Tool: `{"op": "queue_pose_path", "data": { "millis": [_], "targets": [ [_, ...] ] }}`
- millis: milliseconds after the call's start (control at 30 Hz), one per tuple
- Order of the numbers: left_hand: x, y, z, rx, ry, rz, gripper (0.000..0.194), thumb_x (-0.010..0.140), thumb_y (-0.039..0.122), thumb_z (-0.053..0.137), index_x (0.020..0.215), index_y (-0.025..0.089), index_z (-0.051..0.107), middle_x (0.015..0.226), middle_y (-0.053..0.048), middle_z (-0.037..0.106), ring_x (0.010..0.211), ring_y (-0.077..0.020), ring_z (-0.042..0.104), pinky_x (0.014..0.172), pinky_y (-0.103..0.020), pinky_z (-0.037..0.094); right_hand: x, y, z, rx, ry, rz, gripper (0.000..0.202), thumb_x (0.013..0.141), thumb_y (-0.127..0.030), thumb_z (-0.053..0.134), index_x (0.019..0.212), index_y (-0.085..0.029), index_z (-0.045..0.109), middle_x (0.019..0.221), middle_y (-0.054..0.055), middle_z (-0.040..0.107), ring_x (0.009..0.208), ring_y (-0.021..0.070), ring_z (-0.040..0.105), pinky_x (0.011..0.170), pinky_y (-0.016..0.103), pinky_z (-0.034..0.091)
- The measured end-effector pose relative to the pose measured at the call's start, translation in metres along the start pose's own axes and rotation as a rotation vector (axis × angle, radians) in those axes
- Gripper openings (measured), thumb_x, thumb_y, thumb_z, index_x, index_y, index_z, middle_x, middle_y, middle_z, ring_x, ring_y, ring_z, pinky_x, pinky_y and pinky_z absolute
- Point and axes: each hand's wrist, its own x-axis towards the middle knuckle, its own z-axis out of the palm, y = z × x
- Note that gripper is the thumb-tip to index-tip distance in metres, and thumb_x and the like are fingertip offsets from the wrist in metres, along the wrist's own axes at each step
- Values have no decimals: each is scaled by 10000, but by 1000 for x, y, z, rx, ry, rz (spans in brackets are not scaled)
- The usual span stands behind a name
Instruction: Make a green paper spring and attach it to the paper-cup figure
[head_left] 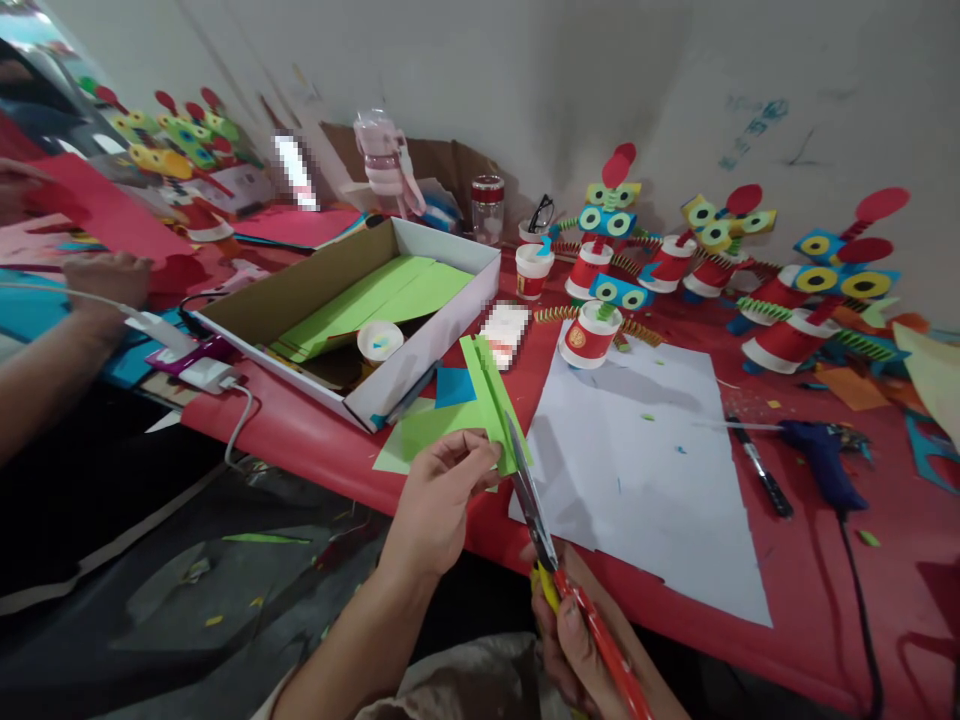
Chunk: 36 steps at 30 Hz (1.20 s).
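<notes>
My left hand point(448, 490) pinches a folded strip of green paper point(491, 395) near its lower end. My right hand point(574, 630) is wrapped round the red and yellow handles of a pair of scissors point(536, 515). The blades point up and away, lying along the right side of the green strip close to my left fingertips. Under the strip, more green paper point(420, 435) and a blue paper piece point(454, 386) lie on the red table cover. Whether the blades are cutting into the paper, I cannot tell.
A white box point(442, 305) holding green sheets and a paper cup stands ahead on the left. White paper point(645, 470) lies to the right, with a marker point(761, 470) and a blue glue gun point(825, 465) beyond it. Several paper-cup figures point(589, 335) stand behind. A co-worker's hand point(109, 280) is at left.
</notes>
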Motion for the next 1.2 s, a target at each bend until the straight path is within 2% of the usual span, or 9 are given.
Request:
{"op": "queue_pose_path", "data": {
  "millis": [100, 167, 233, 300, 400, 500, 867, 1000, 1200],
  "targets": [
    [0, -1, -1, -7, -9, 7, 226, 564, 252, 818, 574, 143, 620, 780, 14, 543, 632, -73, 517, 565, -194, 481, -4, -6, 0, -34, -33, 60, 654, 804, -758, 448, 1165, -217, 521, 648, -54, 402, 442, 49, 292, 388, 187, 241],
    [-1, -1, -1, -10, -21, 7, 224, 573, 249, 814, 570, 146, 615, 744, 18, 534, 622, -73, 508, 565, -195, 479, -6, -7, -1, -58, -18, 51, 669, 811, -749, 451, 1200, -210, 529, 628, -59, 409, 445, 57, 299, 448, 211, 343],
    [-1, -2, -2, -10, -25, 4, 224, 573, 247, 814, 571, 146, 614, 728, 19, 529, 621, -76, 505, 564, -196, 477, -8, -3, -2, -74, 40, 55, 678, 805, -734, 483, 1233, -211, 542, 641, -40, 465, 483, 85, 390, 556, 253, 445],
    [-1, -1, -1, -11, -21, 3, 231, 561, 248, 820, 572, 144, 613, 741, 17, 532, 626, -78, 508, 562, -199, 476, -9, 4, -3, -71, 105, 89, 701, 776, -734, 527, 1257, -225, 550, 723, 0, 547, 561, 124, 492, 614, 274, 486],
    [-1, 1, 0, -26, -10, -8, 247, 540, 249, 828, 568, 142, 607, 743, 19, 534, 618, -74, 500, 559, -199, 474, -9, 15, -4, -66, 149, 92, 732, 743, -739, 561, 1276, -237, 552, 832, 40, 597, 644, 161, 564, 615, 269, 510],
    [-1, 2, 1, -50, -18, -34, 251, 533, 247, 832, 580, 147, 606, 685, 28, 524, 605, -72, 492, 562, -195, 471, -6, 20, -6, -116, 165, 29, 743, 742, -736, 565, 1267, -210, 556, 784, 33, 574, 650, 168, 574, 613, 270, 523],
    [-3, 1, 4, -64, -7, -61, 254, 515, 232, 821, 559, 145, 586, 598, 40, 517, 566, -60, 463, 546, -171, 429, 4, 15, -9, -369, 125, -126, 609, 798, -749, 458, 996, -206, 651, 609, -13, 467, 514, 112, 415, 459, 207, 388],
    [-2, -1, 5, -68, -24, -49, 243, 538, 220, 811, 561, 144, 581, 584, 46, 504, 542, -49, 446, 521, -159, 399, 5, 16, -10, -384, 101, -111, 628, 794, -762, 440, 1015, -210, 644, 578, -35, 392, 485, 100, 346, 419, 200, 311],
    [3, -2, 2, -76, -59, -46, 201, 584, 200, 793, 638, 154, 605, 638, 47, 510, 566, -55, 469, 509, -162, 406, 5, 19, -11, -346, 77, -129, 628, 802, -751, 442, 1049, -205, 631, 592, -40, 374, 491, 96, 318, 427, 202, 290]
  ]
}}
